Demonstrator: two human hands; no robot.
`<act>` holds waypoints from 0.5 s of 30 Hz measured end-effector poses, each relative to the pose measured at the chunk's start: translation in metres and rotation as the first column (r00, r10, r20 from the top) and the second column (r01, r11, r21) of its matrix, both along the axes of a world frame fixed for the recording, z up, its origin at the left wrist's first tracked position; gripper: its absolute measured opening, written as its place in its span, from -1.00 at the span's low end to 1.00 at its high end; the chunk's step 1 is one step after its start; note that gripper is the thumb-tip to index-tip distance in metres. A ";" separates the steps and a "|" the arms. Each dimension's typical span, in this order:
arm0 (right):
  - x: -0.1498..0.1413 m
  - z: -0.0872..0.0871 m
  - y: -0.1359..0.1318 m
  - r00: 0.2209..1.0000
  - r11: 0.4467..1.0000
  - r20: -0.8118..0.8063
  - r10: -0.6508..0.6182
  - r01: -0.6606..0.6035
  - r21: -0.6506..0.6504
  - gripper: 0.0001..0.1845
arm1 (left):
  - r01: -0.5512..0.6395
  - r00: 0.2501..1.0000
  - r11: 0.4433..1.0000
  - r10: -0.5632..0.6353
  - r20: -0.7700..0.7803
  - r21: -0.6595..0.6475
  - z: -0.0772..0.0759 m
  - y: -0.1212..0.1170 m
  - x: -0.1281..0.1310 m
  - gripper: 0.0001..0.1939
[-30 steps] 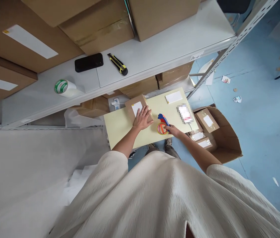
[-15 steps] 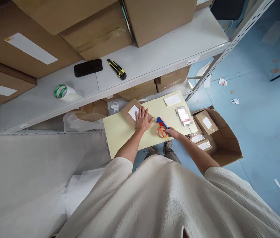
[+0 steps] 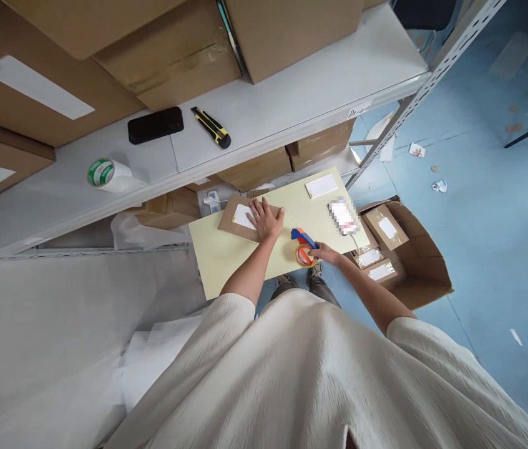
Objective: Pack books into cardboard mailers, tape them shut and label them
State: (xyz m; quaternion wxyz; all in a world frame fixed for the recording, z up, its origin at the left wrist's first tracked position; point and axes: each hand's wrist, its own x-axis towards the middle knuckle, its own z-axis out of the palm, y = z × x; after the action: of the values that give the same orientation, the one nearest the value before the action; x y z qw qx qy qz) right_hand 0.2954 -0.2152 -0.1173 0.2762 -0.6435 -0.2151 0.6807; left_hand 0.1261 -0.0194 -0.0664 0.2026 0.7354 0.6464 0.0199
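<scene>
My left hand [image 3: 265,219] lies spread over a small cardboard box [image 3: 229,219], covering part of the white label [image 3: 242,215] on its top. The box rests on a pale yellow tabletop [image 3: 217,259]. To its right, my right hand [image 3: 326,252] grips the handle of a blue and red tape dispenser [image 3: 304,239] loaded with a roll of tape. The dispenser is apart from the box. Beyond it on the tabletop lie a stack of white labels [image 3: 321,186] and a pixelated device [image 3: 344,216] with a cable.
An open carton [image 3: 425,274] with several labelled boxes stands on the floor at right. The grey shelf [image 3: 264,125] ahead holds large cartons, a black phone [image 3: 155,125], a yellow and black box cutter [image 3: 211,127] and a tape roll [image 3: 107,174]. A metal upright [image 3: 399,128] rises beside it.
The small box has turned on the tabletop and shifted a little left, with my left hand still on it. My right hand keeps the tape dispenser, now slightly farther from the box.
</scene>
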 end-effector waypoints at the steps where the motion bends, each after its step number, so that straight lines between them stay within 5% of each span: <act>1: -0.004 -0.001 0.006 1.000 1.000 0.008 0.017 -0.017 0.000 -0.67 | -0.036 0.999 0.999 0.036 -0.010 0.002 0.000 -0.002 0.004 -0.02; 8: -0.014 -0.021 0.021 0.993 0.993 -0.021 0.116 -0.115 0.039 -0.68 | -0.124 0.981 0.992 0.124 -0.147 0.007 0.002 -0.004 0.016 -0.05; 15: -0.008 -0.034 0.025 0.980 0.977 -0.012 0.201 -0.199 0.073 -0.57 | 0.008 0.994 0.998 -0.014 -0.112 -0.055 0.001 0.009 -0.010 -0.09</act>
State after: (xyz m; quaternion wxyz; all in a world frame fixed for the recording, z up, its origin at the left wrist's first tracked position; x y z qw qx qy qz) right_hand 0.2874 -0.1906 -0.1512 0.2311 -0.6017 -0.3002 0.7032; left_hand 0.1165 -0.0106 -0.0658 0.1859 0.7330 0.6531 -0.0403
